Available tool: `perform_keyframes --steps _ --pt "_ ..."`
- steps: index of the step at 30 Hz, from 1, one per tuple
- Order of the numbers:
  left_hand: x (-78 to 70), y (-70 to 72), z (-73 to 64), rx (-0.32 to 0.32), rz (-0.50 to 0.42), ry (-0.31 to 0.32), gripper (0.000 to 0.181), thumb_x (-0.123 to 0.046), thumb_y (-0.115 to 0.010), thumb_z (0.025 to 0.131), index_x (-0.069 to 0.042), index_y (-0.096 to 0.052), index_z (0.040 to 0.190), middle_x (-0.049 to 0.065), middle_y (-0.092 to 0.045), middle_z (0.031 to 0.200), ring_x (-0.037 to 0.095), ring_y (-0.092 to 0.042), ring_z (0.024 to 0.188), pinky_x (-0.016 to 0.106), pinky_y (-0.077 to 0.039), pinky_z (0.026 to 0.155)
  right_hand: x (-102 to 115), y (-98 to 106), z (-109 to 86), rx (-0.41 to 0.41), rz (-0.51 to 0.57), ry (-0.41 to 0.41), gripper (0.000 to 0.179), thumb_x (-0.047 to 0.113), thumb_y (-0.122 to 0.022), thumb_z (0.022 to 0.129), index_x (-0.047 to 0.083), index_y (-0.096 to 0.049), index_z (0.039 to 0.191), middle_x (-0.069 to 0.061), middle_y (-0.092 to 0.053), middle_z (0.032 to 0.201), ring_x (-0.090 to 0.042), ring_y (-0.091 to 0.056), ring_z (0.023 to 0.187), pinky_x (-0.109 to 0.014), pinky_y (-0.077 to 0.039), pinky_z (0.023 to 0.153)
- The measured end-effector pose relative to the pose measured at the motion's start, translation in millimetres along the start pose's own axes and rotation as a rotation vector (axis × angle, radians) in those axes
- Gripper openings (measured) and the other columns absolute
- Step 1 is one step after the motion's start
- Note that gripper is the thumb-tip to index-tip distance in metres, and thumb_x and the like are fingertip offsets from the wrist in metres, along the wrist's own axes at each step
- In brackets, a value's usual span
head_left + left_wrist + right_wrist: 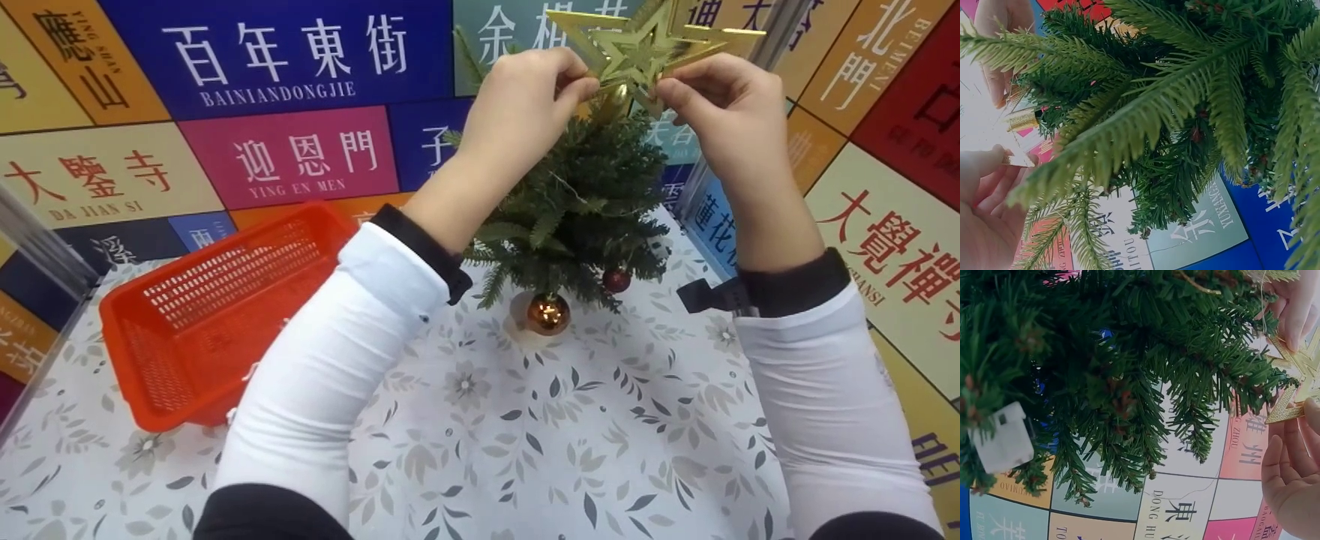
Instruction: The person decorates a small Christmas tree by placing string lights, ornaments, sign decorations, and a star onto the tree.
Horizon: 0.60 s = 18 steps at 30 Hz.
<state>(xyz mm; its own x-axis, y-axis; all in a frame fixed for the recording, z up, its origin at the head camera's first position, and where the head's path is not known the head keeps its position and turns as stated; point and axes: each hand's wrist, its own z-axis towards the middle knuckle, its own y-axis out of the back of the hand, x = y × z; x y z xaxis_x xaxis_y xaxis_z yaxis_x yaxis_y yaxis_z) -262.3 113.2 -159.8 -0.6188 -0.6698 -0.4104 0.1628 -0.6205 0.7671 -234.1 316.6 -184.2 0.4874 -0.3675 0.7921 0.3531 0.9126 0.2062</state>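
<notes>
A gold star tree topper (651,46) stands at the tip of a small artificial Christmas tree (577,210). My left hand (525,105) pinches the star's lower left point between thumb and fingers. On the other side, my right hand (724,105) pinches its lower right point. The left wrist view shows a gold sleeve (1022,120) under the star, at the tree's top; glare washes out much of the star there. In the right wrist view the star (1292,382) shows at the right edge, with fingers on both sides.
A red plastic basket (214,345) sits on the flowered tablecloth (525,450) at left. An orange-gold ball (548,313) and a dark red ball (616,280) are low on the tree. A white box (1004,437) sits among the branches. Printed panels (285,157) stand behind.
</notes>
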Motion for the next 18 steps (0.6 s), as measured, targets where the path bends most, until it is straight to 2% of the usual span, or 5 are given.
perform_keyframes --steps 6,12,18 --pt "-0.5 -1.0 1.4 -0.013 0.002 0.010 0.030 -0.034 -0.052 0.098 -0.017 -0.068 0.116 -0.003 -0.071 0.109 0.008 -0.059 0.088 0.019 -0.046 0.076 2.0 -2.3 0.4 -0.007 0.015 -0.016 0.004 0.010 -0.069 0.089 0.013 -0.071 0.088 0.007 -0.069 0.080 -0.006 -0.057 0.070 -0.018 -0.045 0.067" --pt "-1.3 -2.1 1.5 -0.020 0.022 0.017 0.029 -0.034 -0.052 0.098 -0.018 -0.069 0.116 -0.003 -0.071 0.107 0.007 -0.056 0.083 0.019 -0.045 0.074 3.7 -3.9 -1.2 -0.018 -0.019 -0.035 0.003 0.012 -0.068 0.089 0.013 -0.071 0.088 0.009 -0.068 0.080 -0.005 -0.056 0.068 -0.018 -0.045 0.066" --pt "-1.7 -1.6 3.7 -0.005 0.042 0.022 0.031 -0.036 -0.052 0.098 -0.018 -0.069 0.117 -0.003 -0.071 0.110 0.009 -0.061 0.088 0.018 -0.047 0.077 4.6 -4.6 -1.3 -0.028 -0.033 -0.051 0.004 0.012 -0.068 0.090 0.014 -0.071 0.088 0.008 -0.068 0.080 -0.005 -0.057 0.070 -0.016 -0.046 0.066"
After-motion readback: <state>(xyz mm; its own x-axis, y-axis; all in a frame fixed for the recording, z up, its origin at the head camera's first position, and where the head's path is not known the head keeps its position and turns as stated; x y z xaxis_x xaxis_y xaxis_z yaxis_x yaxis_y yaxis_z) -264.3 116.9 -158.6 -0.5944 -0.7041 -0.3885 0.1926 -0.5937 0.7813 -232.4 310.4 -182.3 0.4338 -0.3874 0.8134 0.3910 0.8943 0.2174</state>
